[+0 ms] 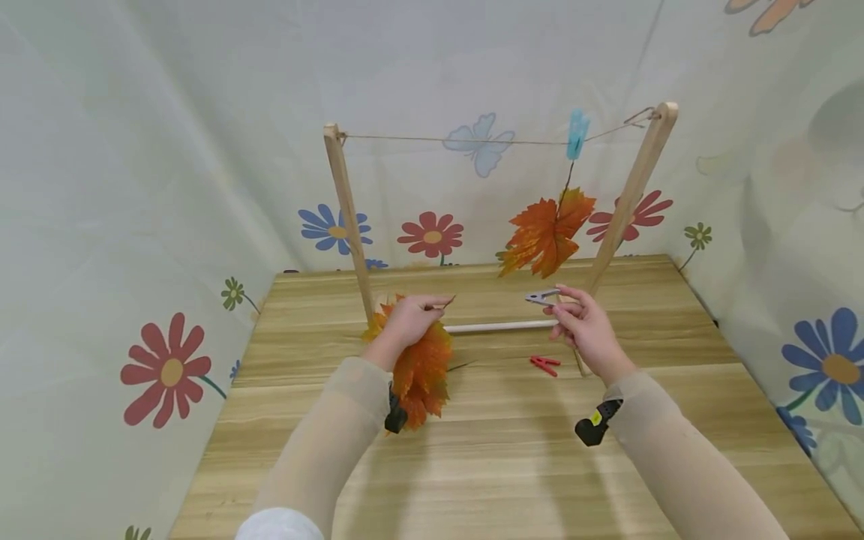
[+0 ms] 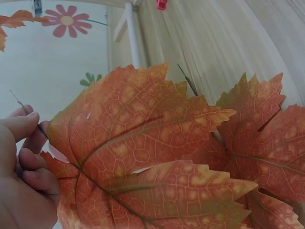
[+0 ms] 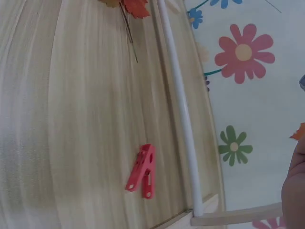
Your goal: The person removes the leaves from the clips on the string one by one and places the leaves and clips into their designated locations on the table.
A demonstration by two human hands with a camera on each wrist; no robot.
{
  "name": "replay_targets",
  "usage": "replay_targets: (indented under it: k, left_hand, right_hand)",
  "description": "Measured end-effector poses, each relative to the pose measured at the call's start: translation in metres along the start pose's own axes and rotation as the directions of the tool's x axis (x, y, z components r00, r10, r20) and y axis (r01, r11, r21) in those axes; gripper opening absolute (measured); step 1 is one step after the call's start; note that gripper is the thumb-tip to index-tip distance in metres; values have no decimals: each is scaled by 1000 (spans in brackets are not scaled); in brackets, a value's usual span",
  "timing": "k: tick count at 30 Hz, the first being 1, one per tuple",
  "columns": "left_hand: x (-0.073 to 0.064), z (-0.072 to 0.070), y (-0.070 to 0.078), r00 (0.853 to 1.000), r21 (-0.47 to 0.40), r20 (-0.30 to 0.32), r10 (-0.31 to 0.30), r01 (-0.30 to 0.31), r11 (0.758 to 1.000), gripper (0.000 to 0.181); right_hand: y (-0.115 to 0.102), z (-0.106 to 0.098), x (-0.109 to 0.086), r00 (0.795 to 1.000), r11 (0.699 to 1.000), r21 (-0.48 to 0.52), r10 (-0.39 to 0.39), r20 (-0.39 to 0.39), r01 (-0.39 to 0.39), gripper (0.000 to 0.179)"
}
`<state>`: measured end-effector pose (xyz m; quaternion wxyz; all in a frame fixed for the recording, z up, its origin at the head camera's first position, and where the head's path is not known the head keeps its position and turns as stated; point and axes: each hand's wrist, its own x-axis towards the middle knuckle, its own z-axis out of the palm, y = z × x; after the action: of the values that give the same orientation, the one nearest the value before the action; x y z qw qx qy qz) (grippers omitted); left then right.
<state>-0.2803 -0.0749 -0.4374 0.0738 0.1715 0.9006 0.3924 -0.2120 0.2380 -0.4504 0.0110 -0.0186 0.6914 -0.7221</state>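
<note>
Maple leaf (image 2: 128,138), orange-red with green-yellow edges, at the left of our working area, in front of the foot of the left wooden post (image 1: 349,214) in the head view; we see its thin stem pinched between thumb and fingers of the left hand (image 1: 410,319), a narrow grip, with the stem's end sticking out past the fingertips; second leaf (image 2: 267,133) partly behind the first, its dark stem on the wood-grain table (image 1: 472,465); to the right of these we note a white rod (image 1: 502,326) running across between the posts, and above it a string (image 1: 459,140) tied from post to post; red clothespin (image 1: 544,365) lying on the table in front of the rod; grey clothespin (image 1: 541,297) held by its handle ends between thumb and fingers of the right hand (image 1: 589,330), nose pointing left, handles apart; beyond that hand we record a hanging leaf (image 1: 547,232), its stem under a blue clothespin (image 1: 577,135) clipped on the string; at far right, the right wooden post (image 1: 631,199), tilted
</note>
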Motion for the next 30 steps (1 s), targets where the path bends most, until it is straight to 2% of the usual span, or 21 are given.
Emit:
replay_targets:
  k: [6, 11, 15, 19, 24, 30]
  left_hand:
    - [1, 1, -9, 999, 49, 40, 31, -33, 998, 32]
    - [-1, 5, -21, 994, 104, 107, -14, 3, 995, 30]
    - [-3, 10, -30, 987, 183, 160, 9, -39, 982, 29]
    - [-8, 14, -39, 986, 235, 165, 4, -43, 971, 28]
    - [-13, 20, -48, 984, 207, 175, -35, -2, 978, 26]
    - [-17, 29, -55, 982, 260, 186, -23, -26, 965, 27]
  right_hand:
    - [20, -7, -4, 999, 999, 5, 50, -20, -50, 53]
    - [41, -13, -11, 995, 994, 47, 96, -19, -95, 56]
    - [57, -17, -17, 992, 988, 86, 129, -13, -127, 51]
    - [69, -19, -22, 987, 982, 100, 159, 12, -159, 49]
    - [79, -22, -28, 981, 977, 80, 195, 13, -195, 48]
    - [94, -23, -37, 977, 977, -12, 211, -4, -211, 49]
